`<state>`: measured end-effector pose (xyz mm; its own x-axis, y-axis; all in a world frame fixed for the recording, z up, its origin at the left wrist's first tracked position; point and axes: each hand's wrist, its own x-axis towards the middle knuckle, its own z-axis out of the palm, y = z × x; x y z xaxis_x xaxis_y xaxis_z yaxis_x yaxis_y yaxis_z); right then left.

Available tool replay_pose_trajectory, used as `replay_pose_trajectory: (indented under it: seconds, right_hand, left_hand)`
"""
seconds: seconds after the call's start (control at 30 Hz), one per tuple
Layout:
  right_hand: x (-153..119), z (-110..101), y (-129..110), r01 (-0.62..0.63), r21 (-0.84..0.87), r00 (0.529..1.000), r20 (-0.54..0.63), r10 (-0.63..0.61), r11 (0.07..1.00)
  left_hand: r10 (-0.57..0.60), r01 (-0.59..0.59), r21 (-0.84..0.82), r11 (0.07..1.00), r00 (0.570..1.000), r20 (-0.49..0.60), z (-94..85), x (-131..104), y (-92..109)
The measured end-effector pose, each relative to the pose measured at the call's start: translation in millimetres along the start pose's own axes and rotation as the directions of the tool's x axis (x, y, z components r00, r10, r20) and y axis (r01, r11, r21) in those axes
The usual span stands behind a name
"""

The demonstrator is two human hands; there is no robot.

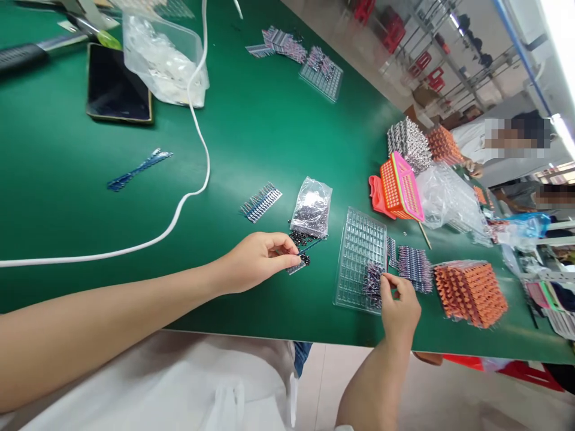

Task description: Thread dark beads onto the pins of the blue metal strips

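Observation:
My left hand is pinched on one end of a thin dark strip, which points to the right. Beneath it lie loose black beads, spilling at the mouth of a clear plastic bag. Fingertips of my right hand are pressed together at the right edge of a clear compartment tray; whatever they hold is too small to make out. Next to those fingers, a heap of small dark pieces with thin pins rests in the tray. A row of similar pieces lies beyond my left hand.
Rows of pinned pieces and an orange stack sit right of the tray. Behind stands an orange-pink basket. A white cable, a phone and a plastic tub occupy the left. Co-workers sit far right.

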<state>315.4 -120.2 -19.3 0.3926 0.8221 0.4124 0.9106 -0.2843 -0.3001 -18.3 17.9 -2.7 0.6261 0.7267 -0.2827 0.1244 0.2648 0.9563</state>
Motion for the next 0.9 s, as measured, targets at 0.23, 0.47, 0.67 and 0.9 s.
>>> replay_pose_trajectory:
  seconds: [0.23, 0.47, 0.67, 0.9]
  right_hand:
    - [-23, 21, -59, 0.267, 0.031, 0.963, 0.027, -0.268, 0.963]
    - [-35, 47, -122, 0.379, 0.250, 0.859, 0.264, -0.440, 0.891]
    - [-35, 55, -122, 0.404, 0.187, 0.850, 0.286, -0.443, 0.895]
    - [-42, 52, -124, 0.364, 0.247, 0.857, 0.289, -0.427, 0.898]
  left_hand:
    - [-0.004, 0.002, -0.058, 0.998, 1.000, -0.031, 0.9, 4, -3]
    - [0.009, -0.011, -0.057, 0.998, 1.000, -0.026, 1.3, 5, -7]
    - [0.007, -0.009, -0.069, 0.998, 1.000, -0.023, 1.2, 5, -6]
    - [0.009, -0.010, -0.079, 0.997, 1.000, -0.014, 2.6, 4, -6]
